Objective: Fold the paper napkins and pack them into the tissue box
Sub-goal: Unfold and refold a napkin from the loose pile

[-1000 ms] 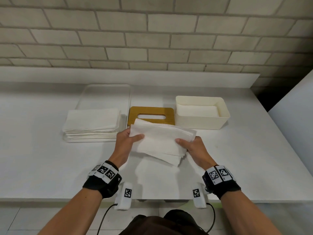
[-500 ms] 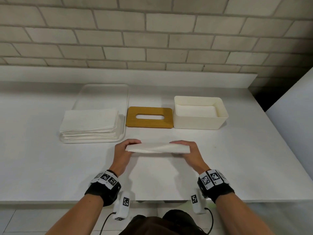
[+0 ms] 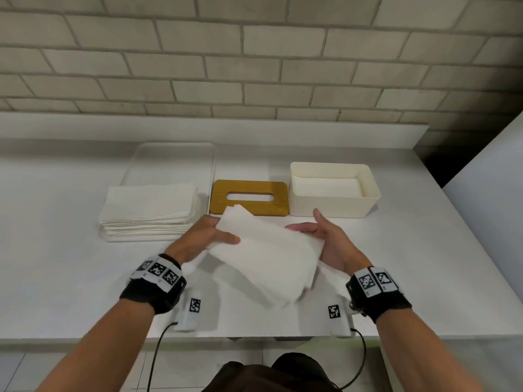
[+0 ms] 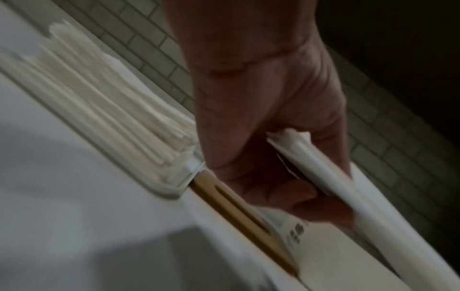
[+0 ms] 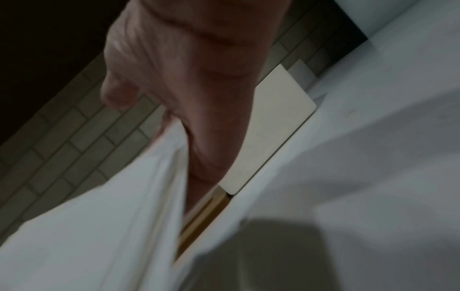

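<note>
Both hands hold a folded bundle of white napkins (image 3: 268, 258) above the table, tilted with its flat face toward me. My left hand (image 3: 219, 236) pinches its left end, thumb on top; the left wrist view shows the fingers under the bundle (image 4: 348, 196). My right hand (image 3: 308, 229) grips the right end, and the bundle (image 5: 99, 226) hangs from it. The cream tissue box (image 3: 334, 206) stands open just behind, with white napkins inside. Its wooden slotted lid (image 3: 249, 206) lies flat to the left of it.
A pile of unfolded napkins (image 3: 147, 210) lies on a clear tray (image 3: 169, 157) at the left. A brick wall with a white ledge runs behind. The table's front edge is close to my wrists. A white panel stands at the far right.
Half a second ago the bundle was level and edge-on just above the table. Now both hands have raised and tipped it so that its broad face shows, nearer the lid and box.
</note>
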{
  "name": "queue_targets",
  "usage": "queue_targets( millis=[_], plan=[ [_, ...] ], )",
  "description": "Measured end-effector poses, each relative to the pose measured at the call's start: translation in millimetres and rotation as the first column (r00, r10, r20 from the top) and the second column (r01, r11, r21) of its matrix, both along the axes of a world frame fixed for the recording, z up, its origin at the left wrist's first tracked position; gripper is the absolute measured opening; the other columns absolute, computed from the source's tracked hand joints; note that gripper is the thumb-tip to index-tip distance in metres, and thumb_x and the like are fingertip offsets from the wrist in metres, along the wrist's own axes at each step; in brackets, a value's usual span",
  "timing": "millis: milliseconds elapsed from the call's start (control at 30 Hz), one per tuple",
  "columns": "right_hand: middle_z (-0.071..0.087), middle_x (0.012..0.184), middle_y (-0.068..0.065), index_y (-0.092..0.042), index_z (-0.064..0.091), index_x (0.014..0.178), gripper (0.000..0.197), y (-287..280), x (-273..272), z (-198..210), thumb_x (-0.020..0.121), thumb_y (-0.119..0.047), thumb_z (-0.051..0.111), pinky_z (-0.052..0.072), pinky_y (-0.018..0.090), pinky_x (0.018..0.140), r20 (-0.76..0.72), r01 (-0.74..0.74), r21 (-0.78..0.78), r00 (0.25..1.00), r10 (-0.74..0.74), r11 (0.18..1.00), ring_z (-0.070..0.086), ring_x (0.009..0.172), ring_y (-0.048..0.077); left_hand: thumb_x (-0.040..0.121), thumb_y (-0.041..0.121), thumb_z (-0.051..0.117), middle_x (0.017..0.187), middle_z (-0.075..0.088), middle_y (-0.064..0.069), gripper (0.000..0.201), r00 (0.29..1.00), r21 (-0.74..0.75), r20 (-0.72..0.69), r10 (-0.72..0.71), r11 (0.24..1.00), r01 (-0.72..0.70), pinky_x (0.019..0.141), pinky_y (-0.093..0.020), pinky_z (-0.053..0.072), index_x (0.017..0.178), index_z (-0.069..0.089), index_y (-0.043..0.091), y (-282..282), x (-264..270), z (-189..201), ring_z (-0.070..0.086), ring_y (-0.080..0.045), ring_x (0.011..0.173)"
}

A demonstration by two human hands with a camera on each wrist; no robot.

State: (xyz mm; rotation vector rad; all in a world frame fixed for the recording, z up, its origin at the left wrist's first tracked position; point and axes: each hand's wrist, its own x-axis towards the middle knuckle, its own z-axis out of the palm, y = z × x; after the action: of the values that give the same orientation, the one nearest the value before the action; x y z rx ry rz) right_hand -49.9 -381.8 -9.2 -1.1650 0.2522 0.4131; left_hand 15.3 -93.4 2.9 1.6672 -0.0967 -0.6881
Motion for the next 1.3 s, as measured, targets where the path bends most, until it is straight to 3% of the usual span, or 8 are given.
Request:
queue_targets(
  millis=[100,233,333,500,700,867,1033,1300],
  plan=[
    [0.073,0.1,0.016,-0.002,0.066,0.117,0.069,4.5,9.1,11.7,0.089,-0.062,0.045,0.056,0.031,0.075,-0.058,-0.269,-0.032,0.962,0.267,0.962,0.071,0.084,0.025,0.074,-0.003,0.074,0.091,0.076,-0.01,0.017,0.987,0.087,-0.038,-0.154,0.984,0.157,0.072,-0.029,0.055,0.087,0.074,0.008,-6.0,9.0,15.4,0.073,-0.025,0.081],
    [0.075,0.106,0.002,-0.02,0.068,0.113,0.04,39.0,4.2,18.6,0.078,-0.036,0.077,0.054,0.034,0.087,-0.071,-0.434,-0.421,0.891,0.449,0.796,0.071,0.098,0.022,0.069,0.005,0.079,0.088,0.076,-0.008,0.017,0.987,0.096,0.004,-0.162,0.982,0.161,0.071,-0.03,0.053,0.084,0.074,0.011,-27.5,12.5,23.4,0.071,-0.026,0.083],
    [0.076,0.101,0.005,-0.017,0.07,0.106,0.028,52.0,6.5,14.7,0.081,-0.026,0.077,0.056,0.038,0.087,0.047,-0.23,-0.47,0.957,0.285,0.852,0.072,0.093,0.025,0.073,0.007,0.078,0.1,0.075,-0.007,0.032,0.998,-0.078,0.053,-0.03,0.996,0.034,0.077,-0.031,0.054,0.104,0.071,0.011,-36.1,11.7,26.8,0.07,-0.024,0.093],
    [0.076,0.101,0.004,-0.013,0.068,0.106,0.019,55.7,11.7,14.9,0.088,-0.014,0.068,0.057,0.036,0.081,0.214,0.207,-0.162,0.962,-0.171,0.965,0.071,0.098,0.024,0.077,0.008,0.075,0.128,0.064,-0.01,0.062,0.997,-0.39,-0.073,0.023,0.92,-0.049,0.096,-0.041,0.05,0.134,0.051,0.008,-41.3,-10.4,-3.5,0.062,-0.026,0.116],
    [0.076,0.102,0.005,-0.008,0.069,0.109,0.027,67.7,6.1,12.1,0.083,-0.01,0.074,0.057,0.027,0.079,0.353,0.247,-0.201,0.921,-0.166,0.948,0.072,0.096,0.02,0.087,0.008,0.067,0.11,0.072,-0.013,0.025,0.959,-0.271,0.094,0.266,0.934,-0.233,0.088,-0.038,0.055,0.112,0.068,0.005,-60.1,-26.9,-15.3,0.069,-0.026,0.102],
    [0.077,0.094,0.002,-0.01,0.071,0.105,0.029,68.2,5.1,-0.5,0.077,-0.01,0.079,0.057,0.027,0.075,0.328,0.236,-0.274,0.934,-0.14,0.932,0.073,0.089,0.016,0.077,0.001,0.075,0.103,0.075,-0.01,0.029,0.947,-0.28,0.09,0.309,0.92,-0.273,0.082,-0.033,0.058,0.105,0.071,0.009,-59.9,-37.5,-24.0,0.071,-0.022,0.095],
    [0.077,0.093,0.008,-0.011,0.076,0.097,0.022,69.9,1.1,-12.0,0.075,-0.011,0.08,0.059,0.041,0.081,0.263,0.193,-0.321,0.959,-0.109,0.927,0.073,0.088,0.025,0.071,-0.003,0.079,0.105,0.074,-0.013,0.039,0.94,-0.263,0.052,0.336,0.913,-0.312,0.084,-0.039,0.058,0.107,0.07,0.011,-60.0,-41.2,-33.5,0.07,-0.027,0.099],
    [0.078,0.093,-0.001,-0.021,0.072,0.099,0.026,77.3,-5.3,-10.7,0.076,-0.012,0.08,0.057,0.027,0.075,0.287,0.201,-0.296,0.951,-0.113,0.934,0.074,0.089,0.017,0.067,-0.006,0.08,0.101,0.075,-0.012,0.046,0.933,-0.306,0.072,0.353,0.898,-0.316,0.071,-0.03,0.058,0.11,0.069,0.007,-58.4,-40.4,-25.4,0.073,-0.023,0.092]
  ],
)
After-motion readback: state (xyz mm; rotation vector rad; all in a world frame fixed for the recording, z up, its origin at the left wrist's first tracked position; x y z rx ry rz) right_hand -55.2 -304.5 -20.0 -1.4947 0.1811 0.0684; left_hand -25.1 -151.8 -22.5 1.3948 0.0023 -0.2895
